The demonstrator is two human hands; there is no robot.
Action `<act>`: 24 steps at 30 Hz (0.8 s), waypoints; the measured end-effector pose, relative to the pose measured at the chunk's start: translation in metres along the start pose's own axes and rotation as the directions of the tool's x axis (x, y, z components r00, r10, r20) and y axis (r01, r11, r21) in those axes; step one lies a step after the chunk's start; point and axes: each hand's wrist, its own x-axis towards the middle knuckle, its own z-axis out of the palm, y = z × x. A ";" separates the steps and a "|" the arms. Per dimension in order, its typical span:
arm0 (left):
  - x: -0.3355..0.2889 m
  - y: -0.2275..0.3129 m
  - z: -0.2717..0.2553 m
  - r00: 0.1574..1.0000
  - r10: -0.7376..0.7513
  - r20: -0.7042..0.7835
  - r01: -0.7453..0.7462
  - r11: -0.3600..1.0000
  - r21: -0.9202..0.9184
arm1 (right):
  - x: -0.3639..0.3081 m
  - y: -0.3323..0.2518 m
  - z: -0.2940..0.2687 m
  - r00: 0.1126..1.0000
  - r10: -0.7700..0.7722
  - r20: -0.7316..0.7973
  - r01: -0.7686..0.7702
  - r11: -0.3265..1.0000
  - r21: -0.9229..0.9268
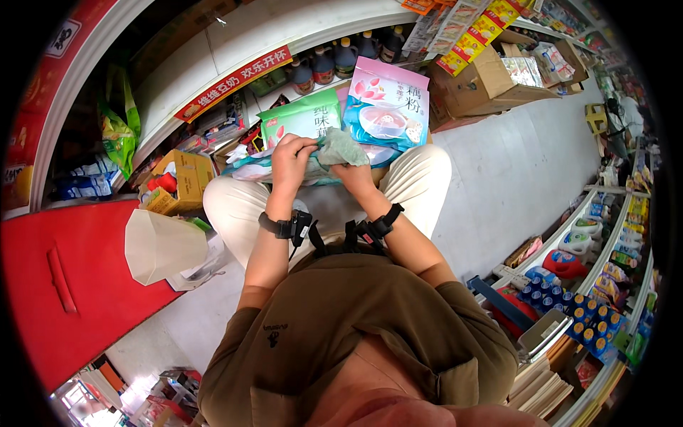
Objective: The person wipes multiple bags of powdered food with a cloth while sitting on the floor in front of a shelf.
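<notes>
A crumpled grey-green cloth [343, 147] is bunched between my hands, just above my knees. My left hand [290, 162] is closed, its fingertips pinching the cloth's left edge. My right hand [353, 176] grips the cloth from below, its fingers partly covered by the folds. Beyond them a green food pouch [295, 117] leans back against the shelf. To its right stands a taller pink-and-blue pouch [388, 107] with a bowl pictured on it. More pouches [250, 168] lie flat under my hands, partly hidden by them.
Dark bottles [345, 57] line the shelf behind the pouches. An open cardboard box [491, 82] sits at the far right, a yellow carton [181, 181] at my left. A whitish bin [163, 245] stands near a red panel [78, 277]. Shelves of bottles [580, 242] run along the right.
</notes>
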 end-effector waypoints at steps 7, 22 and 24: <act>0.004 -0.007 -0.008 0.993 0.026 -0.111 -0.030 0.999 -0.041 | -0.022 0.046 -0.005 0.997 0.009 0.076 0.012 0.962 -0.271; 0.008 -0.004 -0.035 0.991 -0.067 -0.119 0.002 0.876 -0.482 | 0.023 -0.007 -0.033 0.975 -0.180 0.134 0.202 0.964 -0.174; 0.007 -0.005 -0.036 0.990 -0.061 -0.124 -0.005 0.881 -0.474 | 0.023 -0.011 -0.038 0.966 -0.187 0.178 0.226 0.945 -0.235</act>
